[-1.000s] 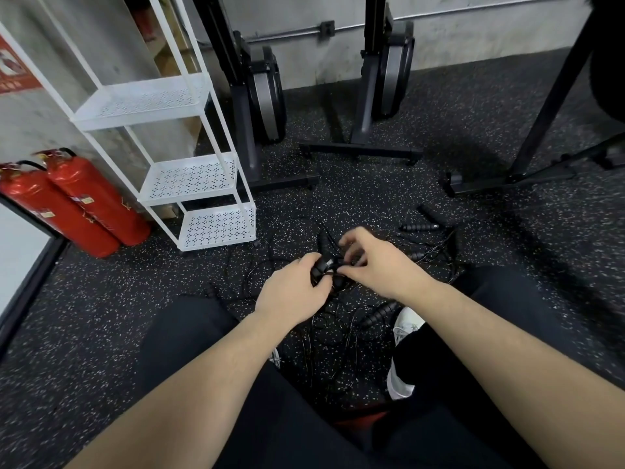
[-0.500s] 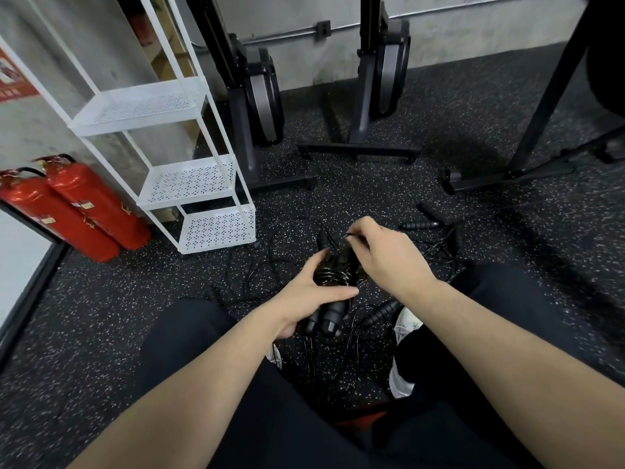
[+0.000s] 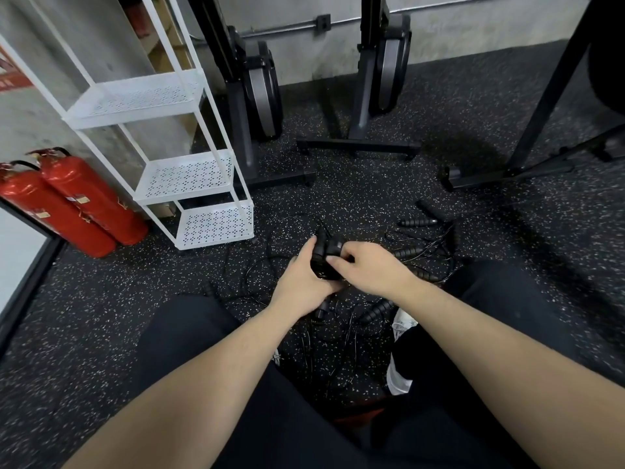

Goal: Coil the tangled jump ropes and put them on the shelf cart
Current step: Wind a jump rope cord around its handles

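The shelf cart (image 3: pixel 189 179) is white perforated metal with a matt finish. The floor (image 3: pixel 101 316) looks like rough speckled rubber. The fire extinguishers (image 3: pixel 77 201) are glossy red.

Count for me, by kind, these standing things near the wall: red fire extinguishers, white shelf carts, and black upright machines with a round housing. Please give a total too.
Red fire extinguishers: 2
White shelf cart: 1
Black upright machines: 2
Total: 5
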`<state>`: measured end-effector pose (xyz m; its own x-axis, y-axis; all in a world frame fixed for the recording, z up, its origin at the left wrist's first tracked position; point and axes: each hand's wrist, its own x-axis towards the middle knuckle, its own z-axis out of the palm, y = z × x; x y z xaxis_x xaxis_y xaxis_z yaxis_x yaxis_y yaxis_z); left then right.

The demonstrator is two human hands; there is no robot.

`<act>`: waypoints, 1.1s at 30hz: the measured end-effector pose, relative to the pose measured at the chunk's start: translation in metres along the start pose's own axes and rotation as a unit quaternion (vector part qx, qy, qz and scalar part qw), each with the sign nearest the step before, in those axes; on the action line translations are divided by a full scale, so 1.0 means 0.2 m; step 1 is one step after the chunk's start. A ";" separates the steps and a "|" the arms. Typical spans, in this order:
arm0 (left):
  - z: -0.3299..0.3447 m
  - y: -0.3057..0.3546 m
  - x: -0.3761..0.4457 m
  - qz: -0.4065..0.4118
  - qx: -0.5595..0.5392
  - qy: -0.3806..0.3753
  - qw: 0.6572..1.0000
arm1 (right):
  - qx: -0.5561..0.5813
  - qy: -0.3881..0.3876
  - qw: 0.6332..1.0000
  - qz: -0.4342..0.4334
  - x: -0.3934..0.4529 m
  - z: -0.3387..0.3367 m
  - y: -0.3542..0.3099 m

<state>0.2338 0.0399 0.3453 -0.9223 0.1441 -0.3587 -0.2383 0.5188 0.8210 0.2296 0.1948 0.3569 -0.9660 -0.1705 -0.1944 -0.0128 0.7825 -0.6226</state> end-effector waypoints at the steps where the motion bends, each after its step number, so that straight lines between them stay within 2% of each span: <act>1: 0.00 0.00 0.01 -0.007 -0.007 -0.003 1.000 | 0.000 0.011 1.000 0.014 0.00 0.02 -0.02; 4: 0.01 -0.03 0.06 -0.037 -0.068 -0.007 0.997 | -0.037 0.026 0.999 0.008 -0.04 0.07 -0.07; 8: 0.01 -0.06 0.12 -0.104 -0.175 -0.001 0.979 | -0.054 0.062 0.995 -0.047 -0.08 0.08 -0.09; 13: -0.03 -0.01 0.13 -0.107 -0.279 0.021 0.954 | 0.039 0.077 0.992 -0.096 -0.05 -0.01 -0.08; 15: -0.06 0.01 0.15 -0.095 -0.289 0.020 0.952 | 0.050 0.113 0.986 -0.109 -0.02 -0.03 -0.05; 18: -0.09 0.02 0.15 -0.100 -0.312 0.024 0.945 | 0.099 0.114 0.983 -0.105 0.00 -0.01 -0.03; 21: -0.13 0.03 0.13 -0.098 -0.384 -0.016 0.918 | 0.199 0.114 0.970 -0.085 0.03 -0.03 -0.06; 26: -0.25 0.14 0.10 -0.121 -0.481 -0.047 0.867 | 0.185 0.125 0.971 -0.086 0.10 -0.13 -0.15; 33: -0.48 0.30 0.14 -0.073 -0.461 0.009 0.884 | 0.109 0.100 0.978 -0.147 0.22 -0.28 -0.38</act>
<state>0.1642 -0.0048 0.4268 -0.8639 0.1139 -0.4906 -0.4945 -0.3775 0.7829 0.1741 0.1607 0.4385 -0.9600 -0.2323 0.1562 -0.2641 0.5672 -0.7801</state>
